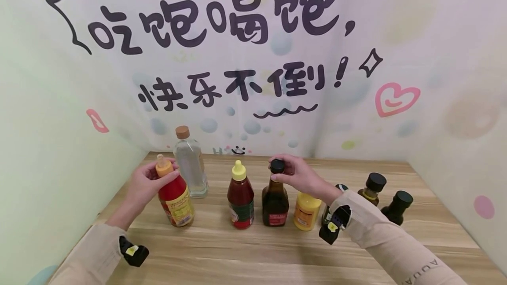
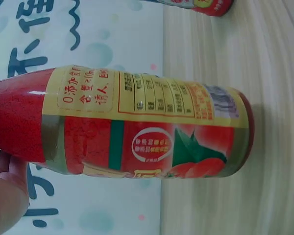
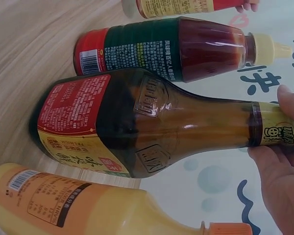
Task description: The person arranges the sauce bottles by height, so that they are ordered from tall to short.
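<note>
My left hand [image 1: 144, 184] grips a red ketchup bottle [image 1: 177, 203] around its neck, just under the orange cap. The left wrist view shows this bottle's label [image 2: 186, 149] with tomatoes on it; whether its base touches the table is hard to tell. With thumb and fingers, my right hand [image 1: 301, 176] holds the neck of a dark brown seasoning sauce bottle [image 1: 275, 203], below its black cap. Its red and gold label [image 3: 76, 110] faces the right wrist camera. Between the two held bottles stands a dark red sauce bottle [image 1: 240, 201] with a yellow nozzle cap.
A clear bottle [image 1: 191, 166] with a brown cap stands behind the ketchup. Right of the seasoning bottle is a yellow bottle [image 1: 306, 212]. Dark bottles [image 1: 396, 208] stand farther right, one partly behind my right wrist. Lettered fabric [image 1: 245, 56] backs the wooden table [image 1: 237, 258].
</note>
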Available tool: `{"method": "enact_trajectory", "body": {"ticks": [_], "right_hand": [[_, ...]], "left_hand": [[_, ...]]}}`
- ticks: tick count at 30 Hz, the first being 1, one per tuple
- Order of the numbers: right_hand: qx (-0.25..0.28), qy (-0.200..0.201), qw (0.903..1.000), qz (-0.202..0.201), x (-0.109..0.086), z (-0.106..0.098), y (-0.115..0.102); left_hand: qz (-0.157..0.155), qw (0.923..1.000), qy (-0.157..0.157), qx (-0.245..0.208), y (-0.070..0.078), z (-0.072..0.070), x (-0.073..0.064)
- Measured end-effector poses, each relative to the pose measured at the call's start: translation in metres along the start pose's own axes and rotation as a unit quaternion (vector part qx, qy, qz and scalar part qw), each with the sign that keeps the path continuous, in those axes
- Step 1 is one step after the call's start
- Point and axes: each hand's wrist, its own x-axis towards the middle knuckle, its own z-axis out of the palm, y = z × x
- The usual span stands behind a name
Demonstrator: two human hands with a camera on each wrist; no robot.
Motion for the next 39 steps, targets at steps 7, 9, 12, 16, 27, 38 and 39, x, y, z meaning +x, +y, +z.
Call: {"method": "enact_trajectory", "body": {"ticks": [7,9,12,16,27,38,39], "right_hand": [[0.000,-0.001,1.0000,0.001,0.000,0.000,0.001],[-0.003,0.000,1.0000,0.002,0.000,0.000,0.000],[-0.010,0.001,0.9999,0.004,0.000,0.000,0.000],[-0.013,0.002,0.9999,0.000,0.000,0.001,0.000],[-0.010,0.005,0.9999,-0.006,-0.001,0.001,-0.001],[-0.014,0.003,0.9998,-0.011,0.000,0.001,0.001],[-0.014,0.003,0.9998,-0.011,-0.001,0.001,0.001]], "left_hand": [[0.001,0.9992,-0.041,-0.004,0.040,0.021,0.000],[0.005,0.9987,-0.050,0.000,0.040,0.026,0.005],[0.013,0.9983,-0.056,-0.002,0.042,0.034,0.011],[0.029,0.9974,-0.066,0.003,0.046,0.042,0.018],[0.039,0.9963,-0.075,0.016,0.041,0.066,0.040],[0.034,0.9962,-0.080,0.006,0.040,0.093,0.057],[0.031,0.9964,-0.079,0.005,0.040,0.094,0.059]]}}
